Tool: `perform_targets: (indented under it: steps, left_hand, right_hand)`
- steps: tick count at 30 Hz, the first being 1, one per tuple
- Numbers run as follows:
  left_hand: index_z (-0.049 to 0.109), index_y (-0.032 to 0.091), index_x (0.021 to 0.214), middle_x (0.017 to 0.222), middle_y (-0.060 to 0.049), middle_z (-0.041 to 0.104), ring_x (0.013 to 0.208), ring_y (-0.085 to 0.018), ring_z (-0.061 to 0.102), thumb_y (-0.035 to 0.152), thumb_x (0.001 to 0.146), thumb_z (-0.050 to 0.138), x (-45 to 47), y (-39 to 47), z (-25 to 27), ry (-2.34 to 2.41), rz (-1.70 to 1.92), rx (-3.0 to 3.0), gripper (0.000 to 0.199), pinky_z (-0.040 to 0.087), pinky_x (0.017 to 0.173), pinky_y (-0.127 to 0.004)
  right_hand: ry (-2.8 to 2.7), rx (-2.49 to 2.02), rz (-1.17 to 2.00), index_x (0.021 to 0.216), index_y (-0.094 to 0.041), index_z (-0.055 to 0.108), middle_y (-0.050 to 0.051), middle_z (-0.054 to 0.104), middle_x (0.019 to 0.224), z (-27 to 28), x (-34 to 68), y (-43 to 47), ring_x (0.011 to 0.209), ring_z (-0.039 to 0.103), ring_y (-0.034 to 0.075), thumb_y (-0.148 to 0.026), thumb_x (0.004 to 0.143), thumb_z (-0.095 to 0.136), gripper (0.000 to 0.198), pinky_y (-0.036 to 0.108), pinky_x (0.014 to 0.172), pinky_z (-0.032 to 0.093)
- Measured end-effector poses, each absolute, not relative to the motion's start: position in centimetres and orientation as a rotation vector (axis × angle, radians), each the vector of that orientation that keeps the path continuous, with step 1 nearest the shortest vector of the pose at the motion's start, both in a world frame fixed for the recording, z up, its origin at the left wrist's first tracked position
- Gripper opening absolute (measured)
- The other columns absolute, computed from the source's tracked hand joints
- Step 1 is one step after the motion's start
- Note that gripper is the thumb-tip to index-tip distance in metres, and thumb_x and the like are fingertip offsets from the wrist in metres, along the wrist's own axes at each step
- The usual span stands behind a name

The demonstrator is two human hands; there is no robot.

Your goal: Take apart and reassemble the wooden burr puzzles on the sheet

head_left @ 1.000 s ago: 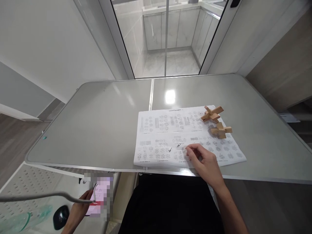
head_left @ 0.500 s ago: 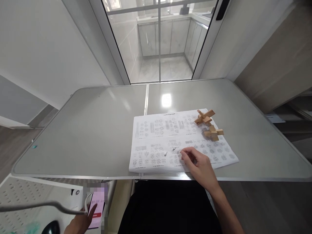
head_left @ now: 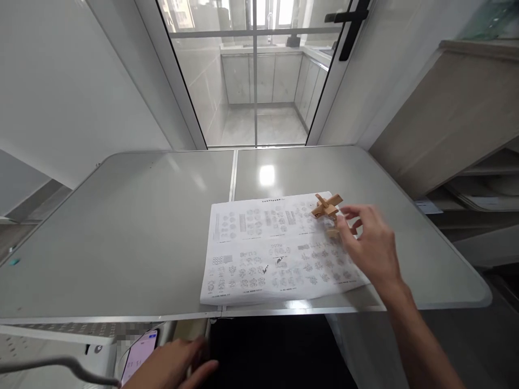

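Note:
A printed sheet (head_left: 253,292) of small puzzle diagrams lies on the grey table. At its right side rest two wooden interlocking puzzles: an upper one (head_left: 326,205) in full sight and a lower one (head_left: 334,233) partly covered by fingers. My right hand (head_left: 371,243) curves over the lower puzzle, thumb and fingers apart; whether they touch it is hidden. Below the table's front edge, my left hand (head_left: 172,362) is slightly blurred and holds nothing visible, its thumb and forefinger apart. Beside it lies a phone (head_left: 140,354) with a lit screen.
The folding table (head_left: 162,243) has a metal seam down its middle. A white perforated surface (head_left: 48,356) with a grey cable (head_left: 60,361) sits lower left. A glazed door (head_left: 255,81) stands behind the table, and shelves (head_left: 482,183) are at right.
My right hand has gone from the sheet's lower part up and right to the lower puzzle. My left hand has left the phone, moving right. The phone's screen differs, and the camera view has shifted.

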State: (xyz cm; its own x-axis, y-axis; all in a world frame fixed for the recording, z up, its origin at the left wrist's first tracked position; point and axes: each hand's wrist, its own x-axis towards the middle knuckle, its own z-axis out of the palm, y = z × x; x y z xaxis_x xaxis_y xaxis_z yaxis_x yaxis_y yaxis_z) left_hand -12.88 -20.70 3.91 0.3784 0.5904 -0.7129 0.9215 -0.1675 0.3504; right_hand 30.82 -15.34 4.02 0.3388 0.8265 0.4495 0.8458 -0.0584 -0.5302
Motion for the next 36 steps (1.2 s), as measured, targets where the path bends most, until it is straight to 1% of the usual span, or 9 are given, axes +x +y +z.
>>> perform_targets:
  steps: [3,5,10,17,22,27,29,33,36]
  left_hand:
    - [0.072,0.029,0.107,0.094,-0.002,0.075,0.085,-0.021,0.069,0.061,0.102,0.05,-7.4,-17.4,9.0,0.998,-0.327,1.873,0.04,0.048,0.075,-0.03]
    - [0.072,0.027,0.104,0.089,-0.001,0.073,0.078,-0.018,0.065,0.054,0.104,0.051,-4.3,-15.1,10.8,0.92,-0.144,1.924,0.034,0.046,0.069,-0.028]
    - [0.069,0.021,0.097,0.08,0.0,0.071,0.067,-0.014,0.06,0.047,0.105,0.052,1.4,-9.3,9.8,0.897,0.338,1.932,0.032,0.046,0.063,-0.026]
    - [0.068,0.021,0.095,0.075,0.001,0.068,0.069,-0.015,0.06,0.047,0.104,0.055,4.8,-3.3,5.5,1.008,0.602,1.888,0.031,0.048,0.067,-0.029]
    - [0.066,0.022,0.113,0.107,-0.006,0.072,0.098,-0.021,0.068,0.052,0.1,0.061,5.6,-1.0,3.8,0.931,0.707,1.891,0.033,0.055,0.085,-0.037]
    - [0.043,0.026,0.153,0.152,-0.017,0.054,0.131,-0.032,0.06,0.046,0.08,0.087,5.2,0.7,2.3,0.73,0.669,1.783,0.088,0.051,0.108,-0.051]
    - [0.039,0.028,0.157,0.154,-0.017,0.054,0.132,-0.033,0.06,0.043,0.077,0.09,4.7,1.1,1.9,0.71,0.654,1.705,0.096,0.049,0.111,-0.054]
    - [0.052,0.024,0.15,0.14,-0.015,0.066,0.129,-0.034,0.063,0.044,0.079,0.088,3.9,1.3,1.6,0.738,0.721,1.61,0.082,0.047,0.113,-0.053]
    - [0.054,0.022,0.148,0.136,-0.014,0.069,0.126,-0.033,0.066,0.045,0.078,0.089,3.7,1.5,1.3,0.756,0.75,1.582,0.082,0.049,0.111,-0.05]
  right_hand:
    - [-1.461,-1.941,-0.052,0.132,-0.019,0.064,0.019,0.062,0.13,3.5,33.4,-12.7,0.109,0.067,0.033,-0.052,0.099,0.058,0.047,0.038,0.07,0.055]
    - [-1.446,-1.997,0.007,0.138,-0.018,0.062,0.021,0.06,0.133,2.9,34.8,-11.0,0.111,0.068,0.033,-0.055,0.099,0.057,0.054,0.039,0.071,0.055]
    - [-1.542,-2.082,0.213,0.109,-0.02,0.076,0.013,0.076,0.109,1.9,37.4,-7.7,0.092,0.073,0.027,-0.05,0.099,0.055,0.038,0.035,0.072,0.052]
    - [-1.685,-1.909,0.333,0.09,-0.023,0.076,0.005,0.081,0.082,2.7,37.6,-6.3,0.072,0.072,0.022,-0.051,0.1,0.058,0.035,0.03,0.062,0.045]
    - [-1.615,-1.69,0.297,0.088,-0.022,0.074,0.003,0.073,0.067,4.3,34.1,-5.4,0.055,0.063,0.018,-0.051,0.1,0.062,0.034,0.03,0.06,0.048]
    - [-1.512,-1.341,0.607,0.093,-0.021,0.073,-0.001,0.068,0.062,4.4,29.0,-4.3,0.052,0.062,0.016,-0.054,0.099,0.065,0.034,0.029,0.054,0.05]
    - [-1.498,-1.22,0.732,0.1,-0.022,0.073,0.0,0.072,0.07,3.7,27.3,-4.0,0.059,0.067,0.017,-0.053,0.098,0.068,0.031,0.031,0.061,0.056]
    - [-1.415,-1.049,0.874,0.108,-0.023,0.071,0.002,0.075,0.081,1.7,25.1,-3.7,0.072,0.074,0.019,-0.049,0.099,0.069,0.027,0.036,0.074,0.063]
    - [-1.359,-1.013,0.887,0.11,-0.023,0.071,0.004,0.077,0.09,0.6,24.3,-3.9,0.076,0.075,0.019,-0.046,0.1,0.069,0.025,0.038,0.078,0.064]
